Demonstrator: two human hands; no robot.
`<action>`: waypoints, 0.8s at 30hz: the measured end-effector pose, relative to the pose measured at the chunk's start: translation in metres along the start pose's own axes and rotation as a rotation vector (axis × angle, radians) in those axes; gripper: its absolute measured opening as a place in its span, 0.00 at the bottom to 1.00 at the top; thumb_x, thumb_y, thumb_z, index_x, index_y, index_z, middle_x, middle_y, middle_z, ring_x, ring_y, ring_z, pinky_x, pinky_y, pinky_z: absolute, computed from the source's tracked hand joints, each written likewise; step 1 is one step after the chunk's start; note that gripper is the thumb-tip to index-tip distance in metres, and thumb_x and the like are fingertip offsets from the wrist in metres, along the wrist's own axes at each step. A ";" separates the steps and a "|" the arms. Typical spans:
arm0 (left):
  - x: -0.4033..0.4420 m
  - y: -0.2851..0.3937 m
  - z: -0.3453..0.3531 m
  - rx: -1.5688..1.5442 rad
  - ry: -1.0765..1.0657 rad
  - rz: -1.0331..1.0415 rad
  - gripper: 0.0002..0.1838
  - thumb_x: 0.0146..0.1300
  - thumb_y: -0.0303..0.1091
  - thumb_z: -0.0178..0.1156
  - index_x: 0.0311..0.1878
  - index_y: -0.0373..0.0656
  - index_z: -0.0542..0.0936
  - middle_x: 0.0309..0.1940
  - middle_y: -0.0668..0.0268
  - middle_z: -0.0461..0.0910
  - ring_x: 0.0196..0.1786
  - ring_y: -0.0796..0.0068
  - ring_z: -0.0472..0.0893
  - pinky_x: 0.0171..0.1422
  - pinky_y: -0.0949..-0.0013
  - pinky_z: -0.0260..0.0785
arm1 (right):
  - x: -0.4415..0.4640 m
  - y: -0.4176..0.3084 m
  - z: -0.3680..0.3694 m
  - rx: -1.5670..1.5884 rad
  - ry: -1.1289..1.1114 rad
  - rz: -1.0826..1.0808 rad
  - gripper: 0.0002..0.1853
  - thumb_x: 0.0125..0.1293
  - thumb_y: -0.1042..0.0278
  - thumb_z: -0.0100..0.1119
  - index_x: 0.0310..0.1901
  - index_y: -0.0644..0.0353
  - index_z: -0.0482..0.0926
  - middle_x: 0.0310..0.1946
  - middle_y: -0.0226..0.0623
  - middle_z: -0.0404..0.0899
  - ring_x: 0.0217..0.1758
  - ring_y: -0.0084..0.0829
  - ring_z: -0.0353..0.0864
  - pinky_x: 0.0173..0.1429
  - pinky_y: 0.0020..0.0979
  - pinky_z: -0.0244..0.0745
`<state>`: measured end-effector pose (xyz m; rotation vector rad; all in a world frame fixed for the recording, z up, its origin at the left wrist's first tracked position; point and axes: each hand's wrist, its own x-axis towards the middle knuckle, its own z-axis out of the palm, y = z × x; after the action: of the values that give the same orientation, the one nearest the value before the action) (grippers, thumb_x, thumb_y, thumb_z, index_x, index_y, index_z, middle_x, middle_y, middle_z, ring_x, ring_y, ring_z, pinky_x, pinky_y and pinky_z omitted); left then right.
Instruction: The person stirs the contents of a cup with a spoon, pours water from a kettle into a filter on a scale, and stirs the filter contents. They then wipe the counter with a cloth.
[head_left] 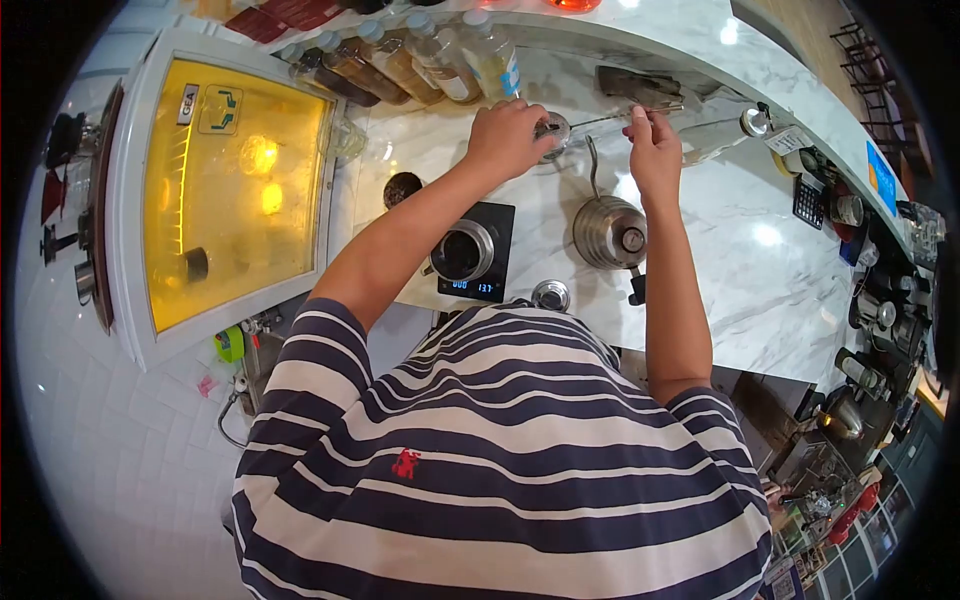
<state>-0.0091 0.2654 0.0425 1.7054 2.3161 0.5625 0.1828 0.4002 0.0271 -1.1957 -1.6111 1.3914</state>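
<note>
My left hand [510,138] is closed around the rim of a small round clear or metal vessel [556,142] at the back of the marble counter. The fingers of my right hand [653,155] are pinched together on a thin rod [604,118] that runs left toward that vessel; its far end is hard to make out. Below and between my hands stands a steel gooseneck kettle [596,236]. A black digital scale [498,232] carries a round dark-looking vessel with a pale rim [462,250]. Near my shirt sits a small silver cup [551,295].
Several capped bottles [380,62] line the back left. A round container with dark contents [403,190] stands beside my left forearm. At the left is a yellow-lit glass-front cabinet [235,190]. A dark crumpled item [640,88] lies behind my right hand; a calculator [808,202] is farther right.
</note>
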 end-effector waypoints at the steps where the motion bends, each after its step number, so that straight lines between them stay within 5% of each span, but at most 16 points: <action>1: 0.002 -0.001 0.004 0.019 0.004 0.011 0.17 0.63 0.48 0.73 0.48 0.49 0.89 0.39 0.62 0.84 0.49 0.54 0.85 0.54 0.50 0.75 | 0.003 0.005 0.001 0.008 -0.006 -0.021 0.21 0.81 0.55 0.60 0.56 0.67 0.85 0.36 0.38 0.87 0.42 0.26 0.86 0.49 0.29 0.76; 6: 0.006 -0.007 0.009 0.067 0.058 0.079 0.10 0.63 0.42 0.73 0.38 0.45 0.90 0.35 0.60 0.84 0.47 0.52 0.85 0.52 0.49 0.74 | -0.001 0.001 0.002 0.057 -0.008 -0.027 0.20 0.83 0.57 0.56 0.52 0.70 0.85 0.38 0.39 0.90 0.43 0.25 0.87 0.50 0.28 0.76; 21: -0.125 0.012 -0.100 -0.239 0.258 -0.129 0.13 0.61 0.35 0.77 0.44 0.37 0.91 0.42 0.59 0.89 0.47 0.59 0.86 0.53 0.60 0.77 | -0.051 -0.006 -0.019 0.175 0.171 -0.161 0.18 0.85 0.58 0.52 0.49 0.65 0.85 0.40 0.39 0.93 0.47 0.24 0.84 0.59 0.28 0.73; 24: -0.165 0.012 -0.101 -0.288 0.280 -0.150 0.12 0.62 0.37 0.76 0.43 0.38 0.91 0.40 0.58 0.89 0.46 0.54 0.83 0.54 0.57 0.75 | -0.070 -0.020 -0.026 0.176 0.191 -0.138 0.18 0.85 0.57 0.51 0.50 0.63 0.84 0.41 0.38 0.93 0.49 0.24 0.84 0.65 0.31 0.71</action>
<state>0.0131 0.0937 0.1297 1.3834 2.3727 1.1035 0.2266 0.3438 0.0562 -1.0599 -1.3818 1.2623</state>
